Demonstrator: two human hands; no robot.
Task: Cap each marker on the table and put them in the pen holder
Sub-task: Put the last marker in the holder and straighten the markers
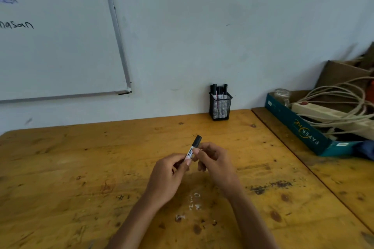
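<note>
Marker (pixel 192 150) is in both my hands, held up off the table (pixel 81 168), over its middle and a bit toward the far edge. White labelled barrel, black cap (pixel 197 140) seated on the top end. It's tilted, cap end pointing up and away from me, to the right.

Left hand (pixel 170 174) grips the lower barrel: fingers curled round it, thumb pressed on the label. The bottom end is buried in that fist, can't see it. Right hand (pixel 214 159) comes in from the other side, fingers curled, thumb and forefinger tips pinching the barrel just under the cap. The cap itself sticks out bare above both grips. Hands are nearly touching at the marker.

Pen holder (pixel 221 107), black mesh, stands at the table's far edge against the wall, right of centre and near the far right corner, well apart from my hands. Several capped markers (pixel 219 90) stand upright in it, black caps up.

Tabletop is worn wood, stained, with white scratched marks just in front of my wrists.

A second table (pixel 344 178) butts against the right edge. On it is a teal box (pixel 299 127) with a white power strip (pixel 315 110), coiled cables (pixel 344 95) and a glass jar (pixel 282 95) at its far end. Brown cardboard (pixel 340 73) sits behind that.

Whiteboard (pixel 60 36) hangs on the wall above the far left corner, with some writing on it.
</note>
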